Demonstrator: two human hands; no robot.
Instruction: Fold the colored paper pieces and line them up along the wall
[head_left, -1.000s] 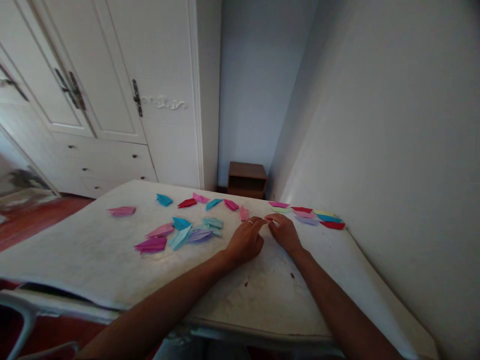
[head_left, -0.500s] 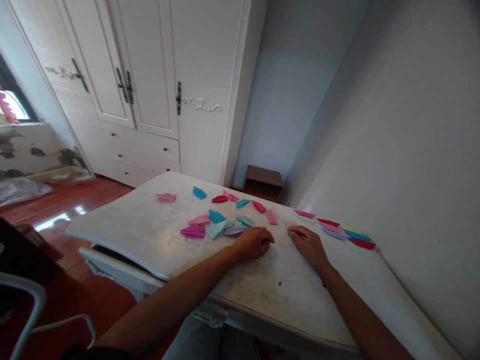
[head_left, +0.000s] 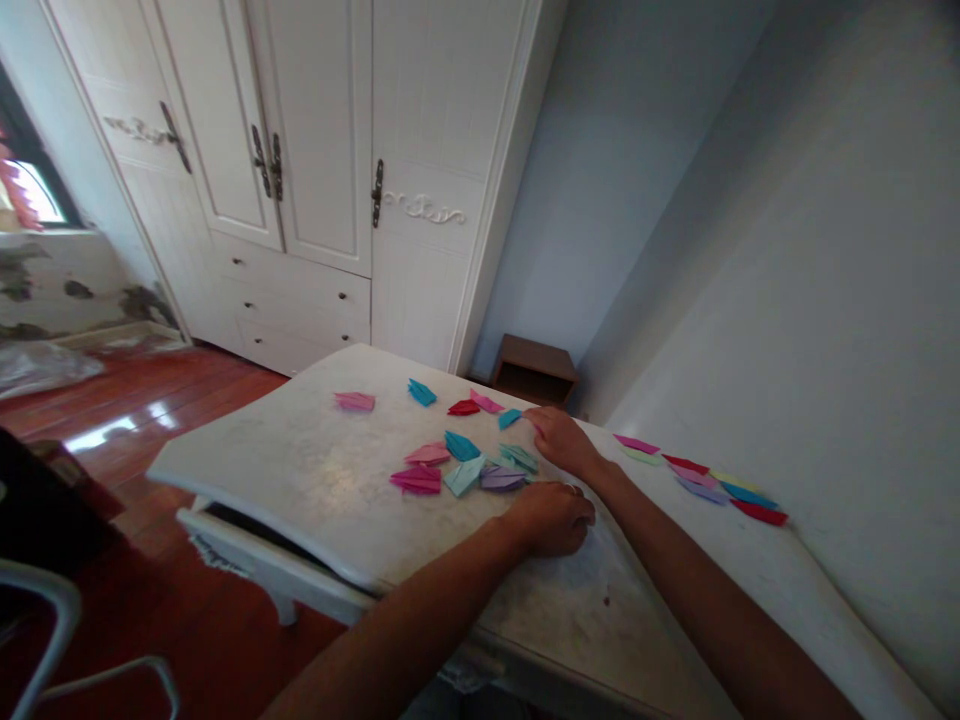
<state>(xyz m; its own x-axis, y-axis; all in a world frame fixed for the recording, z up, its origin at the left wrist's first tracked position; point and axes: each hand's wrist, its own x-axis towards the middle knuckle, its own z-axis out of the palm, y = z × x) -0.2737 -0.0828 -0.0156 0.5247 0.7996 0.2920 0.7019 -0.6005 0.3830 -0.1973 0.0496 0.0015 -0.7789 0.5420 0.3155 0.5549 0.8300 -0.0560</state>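
My right hand (head_left: 559, 440) reaches over the far edge of the table, palm down, fingers bent onto a pink folded paper piece (head_left: 538, 430) that they mostly cover. Beside its fingertips lies a blue folded paper piece (head_left: 510, 419). Nearer to me, my left hand (head_left: 553, 520) rests on the white table (head_left: 300, 430), fingers curled under; whether anything is inside them is hidden. A lilac piece (head_left: 502, 478) and a pale green one (head_left: 519, 457) lie just beyond it, with a mint piece (head_left: 465, 475) and a magenta piece (head_left: 416, 480) further left.
A row of overlapping colored paper pieces (head_left: 697, 478) lies along the wall side on the right. More folded pieces, such as a blue one (head_left: 421, 392) and a red one (head_left: 463, 408), are scattered at the back. A white wardrobe (head_left: 420, 270) and a brown box-like stand (head_left: 536, 368) are behind.
My right hand has moved forward and left to the back pieces, covering the magenta and pink ones there. My left hand stays curled near the lilac piece. The view has shifted slightly.
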